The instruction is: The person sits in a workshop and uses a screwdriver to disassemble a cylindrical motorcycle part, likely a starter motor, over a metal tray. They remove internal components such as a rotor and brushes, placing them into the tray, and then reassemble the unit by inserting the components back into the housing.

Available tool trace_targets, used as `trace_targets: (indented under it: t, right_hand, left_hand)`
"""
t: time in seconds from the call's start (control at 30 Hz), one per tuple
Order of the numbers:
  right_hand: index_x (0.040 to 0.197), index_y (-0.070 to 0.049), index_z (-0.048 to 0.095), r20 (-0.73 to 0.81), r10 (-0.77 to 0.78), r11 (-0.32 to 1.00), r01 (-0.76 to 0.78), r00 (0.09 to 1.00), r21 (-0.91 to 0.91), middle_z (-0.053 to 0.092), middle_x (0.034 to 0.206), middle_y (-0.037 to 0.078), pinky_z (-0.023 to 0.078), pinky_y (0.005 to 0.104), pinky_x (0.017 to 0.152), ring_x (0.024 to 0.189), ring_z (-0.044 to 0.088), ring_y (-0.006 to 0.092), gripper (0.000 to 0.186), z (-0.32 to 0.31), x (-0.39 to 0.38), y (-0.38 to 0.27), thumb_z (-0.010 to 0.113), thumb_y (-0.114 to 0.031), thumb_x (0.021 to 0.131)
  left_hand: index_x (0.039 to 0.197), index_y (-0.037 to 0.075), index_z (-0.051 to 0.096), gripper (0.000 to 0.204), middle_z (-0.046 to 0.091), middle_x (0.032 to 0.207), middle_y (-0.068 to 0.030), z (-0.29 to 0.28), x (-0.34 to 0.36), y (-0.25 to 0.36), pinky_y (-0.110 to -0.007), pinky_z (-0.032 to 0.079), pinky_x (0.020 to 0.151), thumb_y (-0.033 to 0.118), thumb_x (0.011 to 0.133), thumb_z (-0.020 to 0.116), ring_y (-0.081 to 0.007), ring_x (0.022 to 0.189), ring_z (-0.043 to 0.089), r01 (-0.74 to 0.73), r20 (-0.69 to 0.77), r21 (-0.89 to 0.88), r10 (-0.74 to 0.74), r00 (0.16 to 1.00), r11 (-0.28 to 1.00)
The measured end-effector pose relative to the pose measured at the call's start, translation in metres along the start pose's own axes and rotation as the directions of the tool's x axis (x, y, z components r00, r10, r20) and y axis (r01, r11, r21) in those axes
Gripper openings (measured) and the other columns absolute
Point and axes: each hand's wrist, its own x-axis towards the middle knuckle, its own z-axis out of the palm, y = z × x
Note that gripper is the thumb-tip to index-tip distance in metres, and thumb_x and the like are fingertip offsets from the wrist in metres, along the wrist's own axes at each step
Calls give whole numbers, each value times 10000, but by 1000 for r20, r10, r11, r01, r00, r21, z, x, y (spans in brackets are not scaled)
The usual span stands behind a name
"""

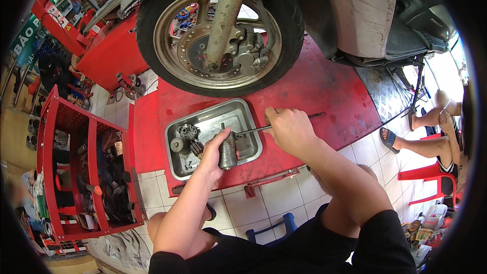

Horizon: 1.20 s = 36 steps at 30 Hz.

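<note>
"Starting with the left hand point(210, 157), what has it got?"

"It's curled around a scuffed grey metal cylinder point(228, 155), thumb along the side nearest us and fingertips showing past the far side. The cylinder's narrow end points away from the body."

"And the right hand point(285, 128)?"

"Closed in a fist, gripping a long, thin, dark metal rod point(257, 129). 1 end sticks out to the right of the fist; the other reaches left to the cylinder's upper part. Whether the tip sits inside it, I can't tell."

"What lies beneath the hands?"

"A shiny silver rectangular metal tray point(234, 115). The cylinder is held over its near right part; I can't tell whether the 2 touch. Left of the left hand, inside the tray, are a round grey metal cap point(177, 145), a grey toothed metal part point(188, 131) and some small dark pieces point(189, 164)."

"What does the tray rest on?"

"A worn red flat platform point(329, 89), which spreads out beyond both hands."

"Anything farther off?"

"Ahead of the hands stands a black-tyred, pale-rimmed wheel point(195, 48). Well to their right, a person sits on a red plastic chair point(428, 175)."
</note>
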Motion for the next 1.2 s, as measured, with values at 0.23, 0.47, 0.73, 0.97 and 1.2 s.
trace_targets:
  t: [0.23,0.47,0.73,0.97,1.2]
  right_hand:
    - [905,-12,685,-179,-310,950,313,934,-15,635,968,134,494,401,906,1012,601,281,120,22,-1,19,664,-57,796]
    - [883,-20,687,-78,-298,952,291,951,-94,646,967,133,505,397,889,1008,614,285,145,23,-2,23,639,-27,746]
    - [845,-39,692,-88,-242,965,230,966,-123,676,937,122,547,387,811,948,660,287,97,29,1,24,631,-52,770]
    - [835,-69,729,25,-331,921,329,943,-209,690,924,102,563,361,746,933,677,244,102,47,0,-8,681,-92,748]
    - [821,-78,747,160,-326,901,357,932,-246,701,922,98,575,360,710,903,691,240,82,60,8,-28,686,-104,772]
  left_hand:
    - [992,-1,615,448,626,768,-107,4,-2,5,-352,538,584,424,887,712,-212,618,626,-24,-15,-57,24,1000,998]
    - [1033,-4,590,464,633,819,-110,4,-1,0,-345,537,552,386,851,763,-207,610,625,-78,-122,113,92,988,991]
    - [955,59,608,381,609,731,-80,-8,-6,10,-363,524,568,416,878,720,-219,602,613,-48,-141,-26,44,989,999]
    - [949,67,597,406,599,729,-89,-22,-25,15,-363,513,559,438,861,735,-224,613,612,-12,-136,-127,-5,991,992]
    - [935,82,596,420,602,734,-83,-30,-39,17,-352,511,550,472,854,729,-219,611,616,16,-130,-137,-34,991,990]
